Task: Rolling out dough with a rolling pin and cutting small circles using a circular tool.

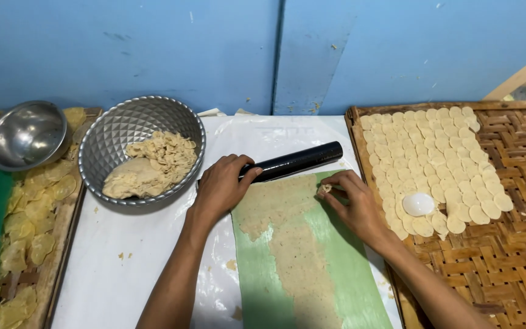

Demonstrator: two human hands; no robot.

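Observation:
My left hand point(220, 186) grips the near end of a black rolling pin point(302, 160) that lies across the top of a green mat point(342, 262). A thin, ragged sheet of tan dough point(287, 234) is spread over the mat. At the sheet's upper right edge, my right hand point(354, 204) pinches a small scrap of dough point(324, 189) between its fingertips.
A faceted metal bowl point(101, 143) with a dough lump and scraps sits at the left, a smaller steel bowl point(25, 135) beyond it. A woven bamboo tray point(506, 244) on the right bears several round dough discs point(433, 158) and a white round cutter point(418, 204). Another tray point(56, 244) of discs lies far left.

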